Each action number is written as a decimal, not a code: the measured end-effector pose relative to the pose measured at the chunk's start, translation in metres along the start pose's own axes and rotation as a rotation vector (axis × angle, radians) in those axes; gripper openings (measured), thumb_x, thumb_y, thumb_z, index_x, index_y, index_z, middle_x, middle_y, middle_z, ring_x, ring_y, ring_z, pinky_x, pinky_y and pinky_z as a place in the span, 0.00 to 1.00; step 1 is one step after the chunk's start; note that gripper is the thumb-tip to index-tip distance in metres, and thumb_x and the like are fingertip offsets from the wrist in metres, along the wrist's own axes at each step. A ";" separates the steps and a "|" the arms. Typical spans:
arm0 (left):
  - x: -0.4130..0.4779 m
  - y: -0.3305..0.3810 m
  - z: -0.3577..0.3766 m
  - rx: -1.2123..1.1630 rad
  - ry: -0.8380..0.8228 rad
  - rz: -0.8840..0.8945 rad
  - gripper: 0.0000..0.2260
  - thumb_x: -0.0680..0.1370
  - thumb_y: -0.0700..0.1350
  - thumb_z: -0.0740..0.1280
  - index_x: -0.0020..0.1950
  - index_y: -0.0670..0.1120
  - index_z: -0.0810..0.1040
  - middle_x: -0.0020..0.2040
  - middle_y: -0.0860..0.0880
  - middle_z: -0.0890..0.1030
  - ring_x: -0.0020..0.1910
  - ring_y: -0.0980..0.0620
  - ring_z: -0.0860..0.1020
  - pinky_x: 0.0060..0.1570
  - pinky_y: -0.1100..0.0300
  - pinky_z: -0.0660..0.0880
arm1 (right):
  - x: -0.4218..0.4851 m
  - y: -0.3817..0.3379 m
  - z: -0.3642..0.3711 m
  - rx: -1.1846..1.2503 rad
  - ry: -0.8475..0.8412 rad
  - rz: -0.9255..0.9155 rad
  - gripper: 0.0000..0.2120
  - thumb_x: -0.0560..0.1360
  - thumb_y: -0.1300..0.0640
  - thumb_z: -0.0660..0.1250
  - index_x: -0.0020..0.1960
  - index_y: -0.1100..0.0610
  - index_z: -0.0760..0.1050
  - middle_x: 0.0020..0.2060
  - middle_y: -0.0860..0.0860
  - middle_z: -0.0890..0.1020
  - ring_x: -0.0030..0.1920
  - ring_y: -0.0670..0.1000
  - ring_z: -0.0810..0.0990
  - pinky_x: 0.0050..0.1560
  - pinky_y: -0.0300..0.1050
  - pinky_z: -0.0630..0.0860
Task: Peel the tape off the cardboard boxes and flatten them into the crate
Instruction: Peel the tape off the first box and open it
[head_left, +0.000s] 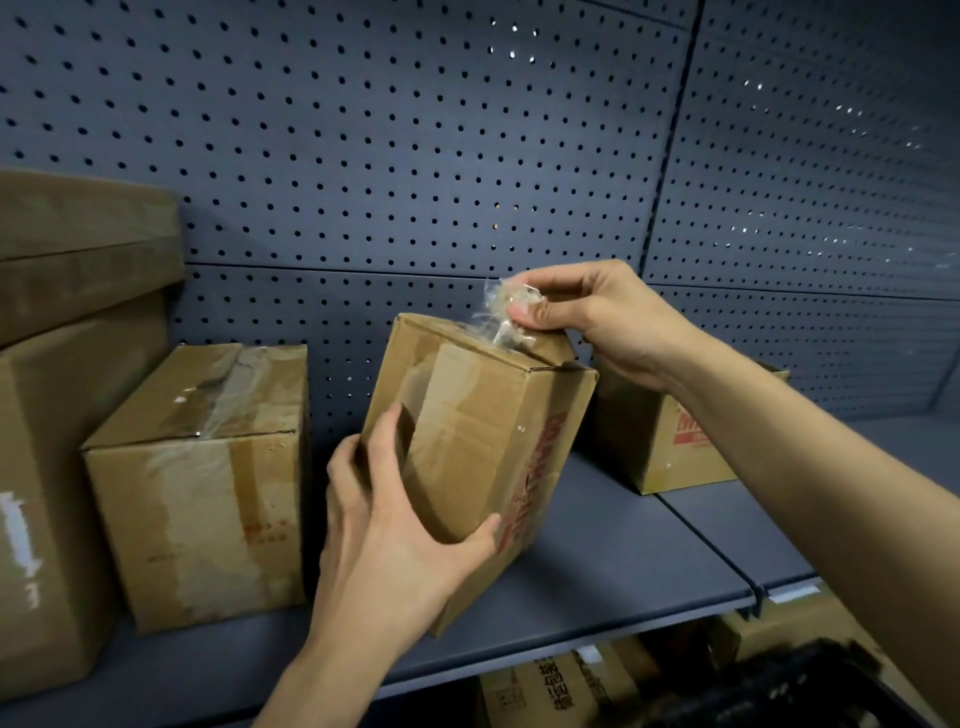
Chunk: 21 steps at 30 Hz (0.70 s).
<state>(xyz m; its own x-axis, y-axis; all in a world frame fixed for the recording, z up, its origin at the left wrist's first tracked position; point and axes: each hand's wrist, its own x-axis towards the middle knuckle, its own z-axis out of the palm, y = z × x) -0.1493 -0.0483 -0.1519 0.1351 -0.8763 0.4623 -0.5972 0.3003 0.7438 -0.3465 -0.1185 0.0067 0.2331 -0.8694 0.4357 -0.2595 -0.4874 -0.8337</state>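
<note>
Grey pegboard (467, 130) rose behind the tilted box (483, 431) you held over the shelf (623, 545). Left of that box, a large carton (47, 415) ran out of frame, with a taped box (202, 483) nearer. Right of it, your forearm (805, 447) hid part of a farther box (670, 452). Below it, a dark shape (779, 686) was too blurred to name. Your left hand (395, 525) gripped its lower corner; your right hand (597, 322) pinched crumpled clear tape (506, 312) at its top.

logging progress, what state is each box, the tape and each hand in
held box, tilted, top tape partly peeled
clear tape, crumpled, reaching down to the box top
left hand, grips the held box low
right hand, pinches the clear tape
left box, upright on shelf, taped shut
</note>
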 end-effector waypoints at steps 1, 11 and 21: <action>0.000 0.000 0.000 -0.001 0.000 0.001 0.52 0.54 0.73 0.69 0.71 0.75 0.43 0.71 0.62 0.53 0.72 0.41 0.65 0.63 0.39 0.70 | 0.000 0.000 -0.001 -0.030 0.007 -0.025 0.09 0.73 0.66 0.74 0.50 0.56 0.85 0.42 0.51 0.87 0.43 0.46 0.83 0.48 0.34 0.78; -0.011 -0.012 0.003 -0.091 0.032 -0.037 0.54 0.53 0.67 0.75 0.71 0.73 0.45 0.70 0.61 0.55 0.70 0.40 0.67 0.64 0.40 0.69 | 0.001 -0.004 -0.034 0.039 0.314 -0.137 0.07 0.80 0.64 0.67 0.52 0.60 0.83 0.37 0.59 0.74 0.33 0.50 0.68 0.32 0.42 0.64; -0.007 -0.014 0.016 -0.128 0.006 -0.036 0.57 0.53 0.66 0.77 0.72 0.72 0.45 0.72 0.60 0.54 0.71 0.40 0.66 0.64 0.39 0.69 | -0.010 0.038 -0.058 0.072 0.347 0.067 0.17 0.72 0.67 0.73 0.60 0.64 0.78 0.43 0.56 0.85 0.42 0.54 0.85 0.44 0.46 0.84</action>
<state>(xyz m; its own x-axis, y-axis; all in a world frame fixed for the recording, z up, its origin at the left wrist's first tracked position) -0.1545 -0.0528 -0.1733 0.1598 -0.8853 0.4367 -0.4865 0.3143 0.8152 -0.4133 -0.1335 -0.0097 -0.1175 -0.8811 0.4582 -0.1939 -0.4321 -0.8807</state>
